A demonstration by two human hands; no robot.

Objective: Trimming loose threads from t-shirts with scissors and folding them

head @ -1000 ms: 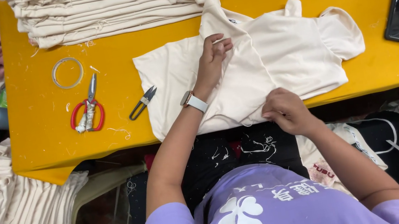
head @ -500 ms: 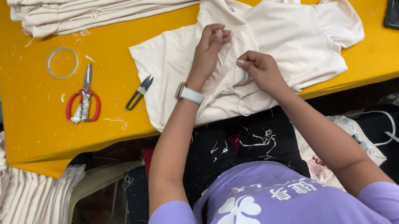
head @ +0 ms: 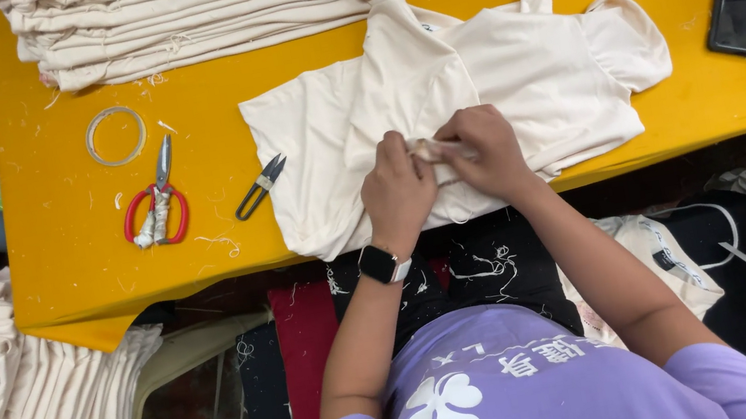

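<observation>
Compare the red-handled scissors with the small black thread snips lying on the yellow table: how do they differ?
The red-handled scissors are larger, with looped handles wrapped in pale cloth; the small black thread snips are slimmer, with no finger loops. The scissors lie further from the cream garment, beside a clear tape ring; the snips lie at the garment's edge. Both rest untouched on the yellow table, tips pointing away from the person.

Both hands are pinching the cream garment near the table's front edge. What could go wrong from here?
1. The cream garment already hangs over the table edge; a tug from the left hand or right hand might slide it off.
2. The black thread snips lie beside the fabric, so shifting cloth could snag them or push them.
3. Loose thread scraps on the yellow top may cling to the garment.
</observation>
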